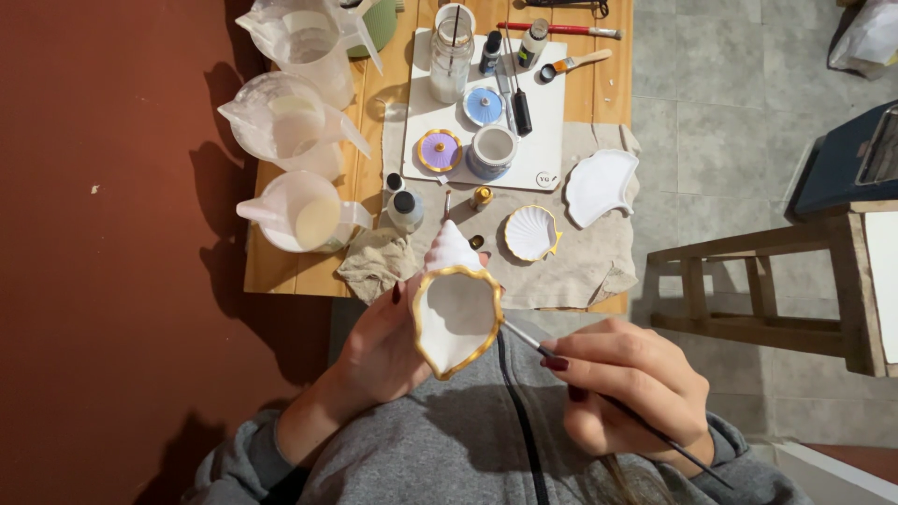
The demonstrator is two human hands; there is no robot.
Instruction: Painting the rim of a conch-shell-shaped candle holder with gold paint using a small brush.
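Note:
My left hand (379, 351) holds up a white shell-shaped dish (456, 313) with a gold-painted rim, its hollow facing me. My right hand (631, 388) grips a thin dark paintbrush (561, 360) whose tip touches the dish's lower right rim. On the cloth beyond lie a smaller white scallop dish with a gold edge (530, 232) and a plain white fan-shaped dish (599, 185). A small gold paint pot (481, 197) stands near them.
A wooden table (281, 271) carries three plastic measuring jugs (301, 210), a white board (547, 112) with a blue lid, a purple lid, a small pot, a glass jar and brushes. A crumpled rag (374, 262) lies by the jugs. A wooden stool (767, 281) stands right.

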